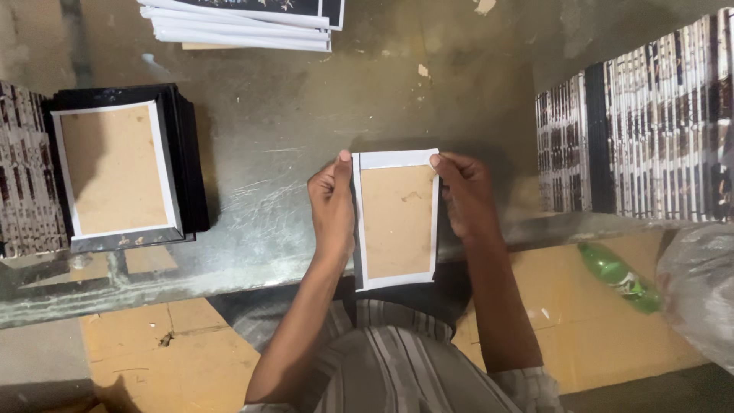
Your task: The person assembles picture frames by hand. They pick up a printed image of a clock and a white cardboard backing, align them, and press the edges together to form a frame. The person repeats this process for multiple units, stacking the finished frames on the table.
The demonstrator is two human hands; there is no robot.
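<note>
A small rectangular board, brown cardboard in the middle with white paper folded around its edges, lies over the near edge of the metal table. My left hand grips its left long edge, thumb on the top corner. On the opposite long edge my right hand pinches near the top right corner. Both hands hold it flat, back side up.
A stack of similar black-edged boards sits at the table's left. White-edged sheets are piled at the far edge. Rows of upright printed pieces fill the right. A green plastic bottle lies on the floor beside a plastic bag.
</note>
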